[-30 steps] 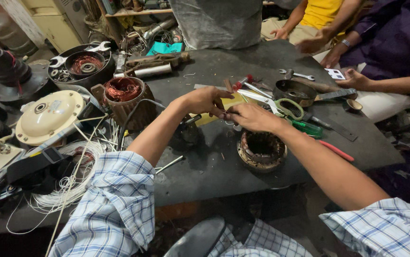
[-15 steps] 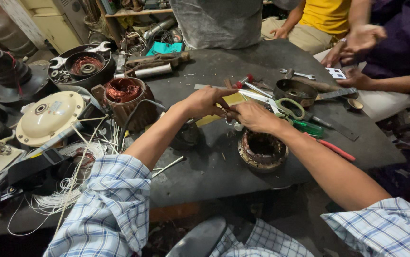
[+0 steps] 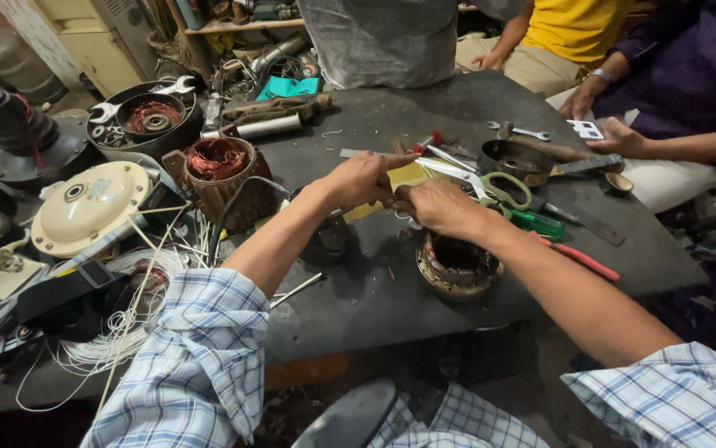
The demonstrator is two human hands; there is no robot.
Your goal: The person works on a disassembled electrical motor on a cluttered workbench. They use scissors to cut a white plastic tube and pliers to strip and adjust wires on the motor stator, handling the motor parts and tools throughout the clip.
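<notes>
**A:** How much room is there around the hands?

**B:** The dark worktable [image 3: 374, 290] has bare surface toward six o'clock, up to its near edge. From twelve round to three o'clock it is crowded: green-handled scissors [image 3: 503, 187], a green-handled screwdriver [image 3: 536, 222], a red-handled tool [image 3: 578, 257] and a round metal cup [image 3: 511, 159]. At nine o'clock stand a copper-wound coil [image 3: 217, 159], a cream round motor cover [image 3: 88, 207] and a tangle of white wire [image 3: 117, 332].

**A:** What is being handled?

**B:** A thin, flat yellow sheet [image 3: 403, 176], smooth and dull like card or insulation paper. Just below it, at five o'clock, a rusty ring-shaped stator [image 3: 457, 265] sits on the table, rough and dark inside.

**A:** And the grips?

**B:** The left hand [image 3: 366, 178] is pinched on the sheet's left part, thumb on top. The right hand [image 3: 441, 207] is curled closed at the sheet's right end; its fingertips are hidden, so whether it truly holds the sheet I cannot tell. The sheet lies between both hands, slightly above the table.

**A:** Anyone else?

**B:** Another person's hand [image 3: 619, 137] rests at two o'clock, well apart.
</notes>
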